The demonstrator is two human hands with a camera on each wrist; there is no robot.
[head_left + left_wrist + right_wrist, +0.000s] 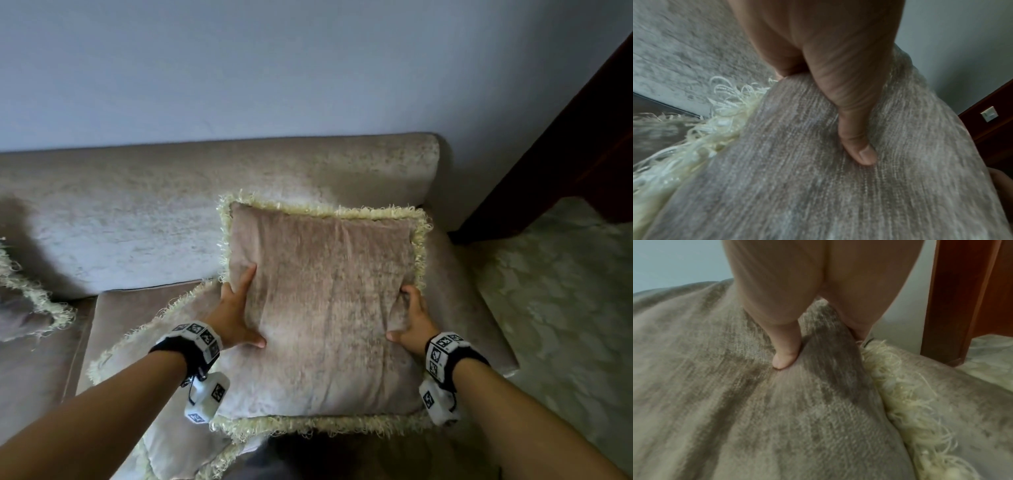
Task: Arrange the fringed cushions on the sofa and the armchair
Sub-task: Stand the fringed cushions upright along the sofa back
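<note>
A: Cushion [325, 308] is at the sofa's [137, 212] right end, held by both side edges. Left hand [236, 315] and right hand [411, 322] each pinch a fold, thumb on the face.
B: Seat it upright against the backrest, fringe untucked. Second cushion [144, 342] lies underneath. Labels?
A: None readable. Only wrist marker patterns.

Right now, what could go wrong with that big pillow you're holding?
The held cushion is gripped only at its sides by the left hand and right hand, so it might sag or slip. It overlaps a second cushion lying underneath and could drag it. Its fringe might snag on fingers.
</note>
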